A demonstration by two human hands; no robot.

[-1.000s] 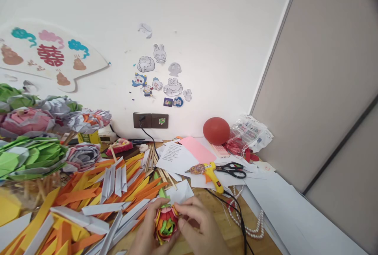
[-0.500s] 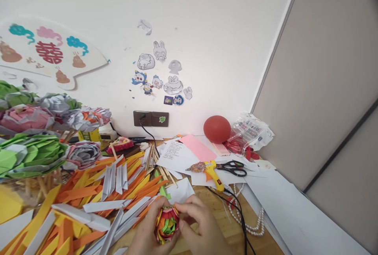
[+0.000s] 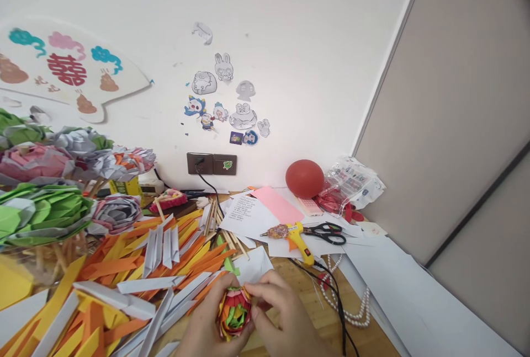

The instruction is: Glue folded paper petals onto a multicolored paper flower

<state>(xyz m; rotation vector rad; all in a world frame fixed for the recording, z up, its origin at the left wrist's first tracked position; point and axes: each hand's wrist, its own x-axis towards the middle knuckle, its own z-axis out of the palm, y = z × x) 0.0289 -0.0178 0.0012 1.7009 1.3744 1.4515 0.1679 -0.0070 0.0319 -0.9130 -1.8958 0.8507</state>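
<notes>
A small folded paper flower (image 3: 234,312) in red, orange, yellow and green sits low in the middle of the head view, gripped from both sides. My left hand (image 3: 202,330) cups its left and underside. My right hand (image 3: 280,313) pinches its right edge with thumb and fingertips at the top. Both hands hover just above the wooden table (image 3: 314,313). Folded white, orange and yellow paper strips (image 3: 157,268) lie heaped just to the left.
Big paper flowers (image 3: 45,213) stand at the left. A yellow glue gun (image 3: 298,238) with its black cord, scissors (image 3: 329,233), a pearl string (image 3: 351,313), white sheets (image 3: 248,216), a red balloon (image 3: 305,179) and a plastic bag (image 3: 351,183) lie behind, against the wall.
The view has tilted slightly, so everything sits a little higher. My hands keep hold of the paper flower, with the right fingers shifting a little along its edge.
</notes>
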